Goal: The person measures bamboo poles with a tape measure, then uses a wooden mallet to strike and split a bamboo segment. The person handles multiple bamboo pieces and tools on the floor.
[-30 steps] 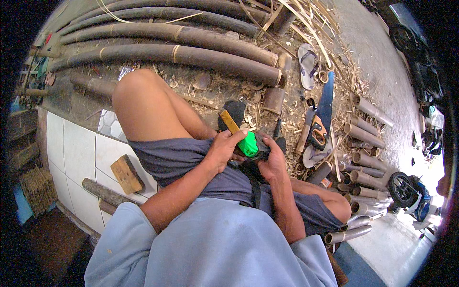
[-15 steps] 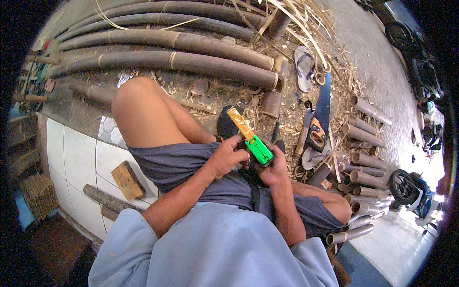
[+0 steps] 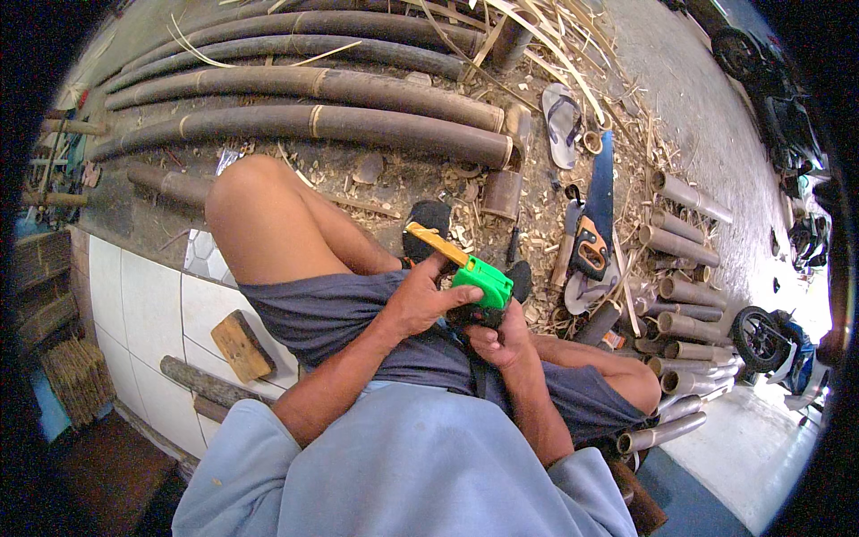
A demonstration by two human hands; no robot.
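In front of my lap I hold a green and black tape measure (image 3: 484,283) with both hands. A short length of its worn yellow tape sticks out toward the upper left. My left hand (image 3: 419,301) grips the case from the left, its thumb lying across the green side and its fingers under the yellow tape. My right hand (image 3: 506,340) closes round the lower right end, fingers curled beneath the dark part. Some fingertips of both hands are hidden behind the case.
Long bamboo poles (image 3: 403,130) lie across the far floor. At right are a handsaw (image 3: 591,245), a knife-like tool (image 3: 566,246), sandals (image 3: 561,125), shavings and several cut bamboo pieces (image 3: 678,244). A wooden block (image 3: 242,346) rests on white tiles at left.
The tape measure has turned so its side faces up and its tape points more to the left. My left thumb has moved onto the case; my right hand has shifted lower.
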